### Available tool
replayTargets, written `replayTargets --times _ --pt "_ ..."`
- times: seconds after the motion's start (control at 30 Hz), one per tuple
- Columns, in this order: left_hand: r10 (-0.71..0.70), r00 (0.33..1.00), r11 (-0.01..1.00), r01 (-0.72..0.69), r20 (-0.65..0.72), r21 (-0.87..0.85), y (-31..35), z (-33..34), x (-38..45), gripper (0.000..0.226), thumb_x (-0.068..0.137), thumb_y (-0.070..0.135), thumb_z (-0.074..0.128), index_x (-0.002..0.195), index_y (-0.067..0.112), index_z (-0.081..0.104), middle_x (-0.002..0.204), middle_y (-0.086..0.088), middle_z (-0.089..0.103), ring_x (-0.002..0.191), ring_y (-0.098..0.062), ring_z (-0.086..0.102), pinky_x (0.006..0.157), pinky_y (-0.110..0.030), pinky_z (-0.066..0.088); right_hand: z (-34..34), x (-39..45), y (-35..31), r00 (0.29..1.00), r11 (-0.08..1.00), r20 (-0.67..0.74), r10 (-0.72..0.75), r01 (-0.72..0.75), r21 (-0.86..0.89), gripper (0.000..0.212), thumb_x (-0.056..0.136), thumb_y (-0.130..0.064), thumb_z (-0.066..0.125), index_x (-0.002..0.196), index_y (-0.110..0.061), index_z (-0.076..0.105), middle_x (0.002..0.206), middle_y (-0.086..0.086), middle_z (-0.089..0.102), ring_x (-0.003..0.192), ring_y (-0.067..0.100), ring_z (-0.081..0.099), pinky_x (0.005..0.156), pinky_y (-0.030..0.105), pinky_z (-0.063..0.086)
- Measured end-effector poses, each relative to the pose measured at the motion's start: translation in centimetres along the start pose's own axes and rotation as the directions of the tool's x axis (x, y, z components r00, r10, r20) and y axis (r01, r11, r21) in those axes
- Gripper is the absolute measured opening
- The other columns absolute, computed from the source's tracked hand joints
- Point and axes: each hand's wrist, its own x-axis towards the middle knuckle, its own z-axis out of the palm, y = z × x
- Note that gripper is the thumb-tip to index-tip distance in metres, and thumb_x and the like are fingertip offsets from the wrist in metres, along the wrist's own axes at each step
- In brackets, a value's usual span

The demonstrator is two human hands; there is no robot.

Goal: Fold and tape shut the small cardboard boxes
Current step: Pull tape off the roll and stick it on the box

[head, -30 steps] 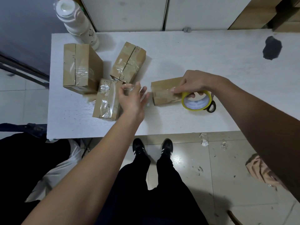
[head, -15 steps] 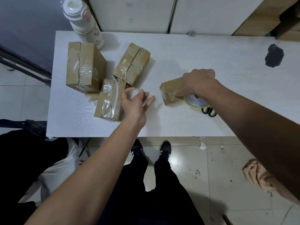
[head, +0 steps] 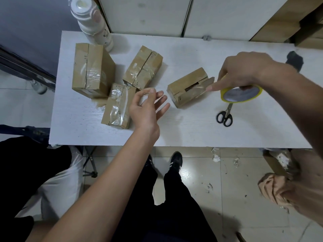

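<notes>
The left hand (head: 146, 109) is up over the table (head: 192, 130). Its thumb and first finger meet at the tips, and there may be a bit of clear tape between them, but it is too hard to see to be sure. The other three fingers are straight and spread apart. They point at the small open box (head: 187, 89) but do not touch it.

The right hand (head: 244, 70) holds the roll of tape (head: 241, 93), which has a yellow rim. Its fingers curl over the top of the roll. The first finger sticks out straight, and its tip touches the box's open flap.

The open box lies on its side near the middle of the table, between the two hands. One flap sticks out toward the right hand. Shiny clear tape is on its front.

Black scissors (head: 225, 116) lie on the table just under the roll, closer to the person.

Three more brown boxes sit on the left part of the table. The big box (head: 92, 70) is at the far left. The back box (head: 143, 67) is tilted. The front box (head: 118, 105) is just beside the left hand. All three have clear tape on them.

A white bottle (head: 94, 23) stands at the back left corner of the table.

Below the table edge are the person's black shoes (head: 175, 160) on a tiled floor.
</notes>
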Motion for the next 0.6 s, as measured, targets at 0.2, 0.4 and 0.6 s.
replayTargets --times 0.2,0.4,0.6 --pt "-0.122 0.992 0.988 0.124 0.038 -0.087 1.3 -0.6 -1.5 0.004 0.095 0.005 0.072 0.096 0.002 0.072 0.098 -0.006 0.073 0.097 -0.031 0.077 0.084 -0.045 0.063 -0.7 -1.1 2.5 0.962 0.944 0.1 -0.253 0.223 0.242 0.02 0.092 -0.054 0.069 0.105 -0.04 0.07 0.066 -0.008 0.076 0.071 0.012 0.075 0.068 0.028 0.046" --pt "-0.22 0.97 0.967 0.231 0.101 -0.111 2.5 -1.5 -2.4 0.005 0.097 0.009 0.069 0.1 0.005 0.07 0.078 -0.005 0.064 0.078 -0.019 0.067 0.087 -0.041 0.063 1.8 -1.2 3.1 0.866 0.793 0.235 -0.442 0.254 0.554 0.015 0.098 -0.032 0.068 0.113 -0.031 0.071 0.086 0.0 0.078 0.064 0.021 0.075 0.063 0.028 0.056" --pt "-0.055 0.997 0.998 0.055 0.06 0.006 4.4 -2.2 -2.0 0.01 0.097 0.011 0.068 0.088 0.011 0.069 0.079 -0.003 0.063 0.069 -0.015 0.062 0.071 -0.027 0.059 2.7 -1.3 4.0 0.878 0.83 0.299 -0.374 0.174 0.53 0.041 0.085 -0.07 0.068 0.11 -0.038 0.073 0.099 0.004 0.073 0.089 0.021 0.067 0.075 0.028 0.046"
